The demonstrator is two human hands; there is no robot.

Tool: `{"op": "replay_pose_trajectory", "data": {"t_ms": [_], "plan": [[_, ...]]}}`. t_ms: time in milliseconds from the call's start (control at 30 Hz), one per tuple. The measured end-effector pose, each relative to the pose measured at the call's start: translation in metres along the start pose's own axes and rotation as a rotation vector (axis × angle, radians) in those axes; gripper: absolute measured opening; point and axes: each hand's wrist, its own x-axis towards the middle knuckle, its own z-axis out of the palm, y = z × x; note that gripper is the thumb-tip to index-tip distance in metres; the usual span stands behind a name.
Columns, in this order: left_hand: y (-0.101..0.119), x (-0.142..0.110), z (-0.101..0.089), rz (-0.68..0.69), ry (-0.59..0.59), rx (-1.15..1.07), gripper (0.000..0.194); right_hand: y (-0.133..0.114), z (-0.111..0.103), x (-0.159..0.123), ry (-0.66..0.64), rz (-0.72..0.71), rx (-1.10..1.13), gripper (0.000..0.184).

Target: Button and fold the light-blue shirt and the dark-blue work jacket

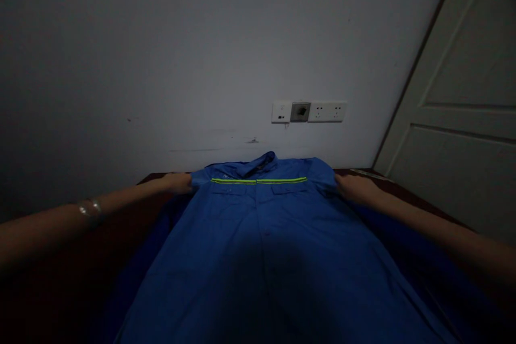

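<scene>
A blue work shirt (226, 247) lies front up, its collar at the far end toward the wall. A yellow-green stripe crosses its chest above two flap pockets, and its front is closed down the middle. At the left sleeve edge in the picture, my left hand (181, 183) is closed on the cloth. My right hand (351, 187) grips the opposite sleeve edge. The fingertips of both hands are partly hidden and slightly blurred. Darker blue cloth shows on either side beneath the shirt.
A dark red surface (121, 242) lies under the clothing. Behind it rises a pale wall (201, 64) with a row of sockets (326, 112). A panelled door (463, 102) stands at the right. A flat, thin item (371, 174) rests near the far right edge.
</scene>
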Motion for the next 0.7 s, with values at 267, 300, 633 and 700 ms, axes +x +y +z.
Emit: {"op": "replay_pose_trajectory", "data": {"t_ms": [267, 300, 633, 700], "plan": [[0.003, -0.109, 0.065, -0.088, -0.244, -0.386, 0.045, -0.007, 0.058, -0.138, -0.002, 0.025, 0.103, 0.039], [0.006, -0.119, 0.067, -0.110, -0.243, -0.430, 0.046, -0.008, 0.062, -0.150, 0.006, 0.038, 0.121, 0.041], [0.023, -0.136, 0.066, -0.237, -0.201, -0.796, 0.052, -0.026, 0.075, -0.209, 0.032, 0.065, 0.228, 0.037], [0.016, -0.136, 0.066, -0.239, -0.194, -0.852, 0.055, -0.020, 0.075, -0.212, 0.038, 0.086, 0.297, 0.037]]}}
